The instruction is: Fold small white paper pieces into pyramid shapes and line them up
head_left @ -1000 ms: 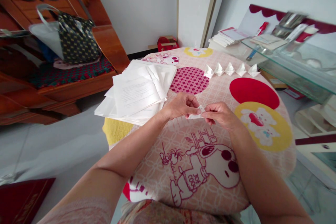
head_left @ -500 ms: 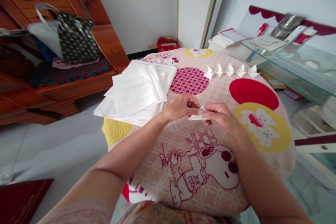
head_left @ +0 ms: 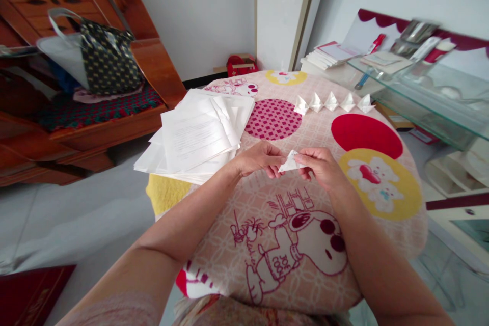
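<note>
A small folded paper triangle point(head_left: 290, 161) is held up over the middle of the table, its point upward. My right hand point(head_left: 318, 164) pinches its right side between thumb and fingers. At its left corner, my left hand point(head_left: 263, 159) closes its thumb and fingertips on the paper's edge. Beyond my hands a row of several folded white paper boats point(head_left: 331, 102) stands on the cloth. To the left of my left hand lies a loose stack of white paper sheets point(head_left: 194, 137), some printed and the top ones creased.
A patterned cloth point(head_left: 298, 285) covers the round table. At the right, a glass shelf point(head_left: 431, 97) holds metal bowls and other items, with a pile of papers point(head_left: 324, 56) beside it. A wooden bench point(head_left: 107, 127) with a dotted bag point(head_left: 110, 56) stands at the left.
My left hand has drawn slightly left, from over the paper to its left corner, so more of the triangle shows. My right hand keeps its hold.
</note>
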Demonstrator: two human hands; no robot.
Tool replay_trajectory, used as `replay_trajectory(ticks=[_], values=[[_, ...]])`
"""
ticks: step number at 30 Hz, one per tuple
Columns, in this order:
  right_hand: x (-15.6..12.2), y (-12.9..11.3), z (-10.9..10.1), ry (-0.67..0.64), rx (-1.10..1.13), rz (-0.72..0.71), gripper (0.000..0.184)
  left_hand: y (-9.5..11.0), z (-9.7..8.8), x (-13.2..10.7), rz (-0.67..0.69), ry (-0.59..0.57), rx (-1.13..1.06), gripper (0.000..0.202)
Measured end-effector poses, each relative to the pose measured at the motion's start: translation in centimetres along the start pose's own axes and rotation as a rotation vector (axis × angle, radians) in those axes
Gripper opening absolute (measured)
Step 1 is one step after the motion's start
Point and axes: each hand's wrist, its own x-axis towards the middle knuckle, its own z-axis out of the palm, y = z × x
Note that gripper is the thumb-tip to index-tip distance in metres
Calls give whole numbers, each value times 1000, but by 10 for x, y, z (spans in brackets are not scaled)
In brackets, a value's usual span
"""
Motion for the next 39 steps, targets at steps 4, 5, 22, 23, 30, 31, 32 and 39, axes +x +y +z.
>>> replay_trajectory(ticks=[4, 5, 22, 23, 30, 31, 32, 39], values=[[0, -2, 2, 62, -5, 43, 38, -4, -1, 2, -27, 18, -30, 34], [0, -2, 2, 74, -10, 59, 39, -5, 0, 3, -25, 25, -27, 35], [-2, -6, 16, 211, -68, 93, 32, -10, 20, 15, -84, 158, -118, 17], [-2, -6, 17, 220, -79, 92, 32, -11, 21, 15, -87, 162, -125, 17], [-2, -4, 22, 270, -125, 63, 31, -12, 24, 17, -107, 168, -180, 18], [-1, -3, 23, 281, -134, 44, 32, -13, 24, 18, -108, 175, -182, 18], [-1, -3, 24, 290, -146, 25, 33, -13, 25, 18, -107, 183, -181, 18], [-3, -5, 26, 248, -101, 40, 36, -10, 27, 16, -93, 209, -134, 21]])
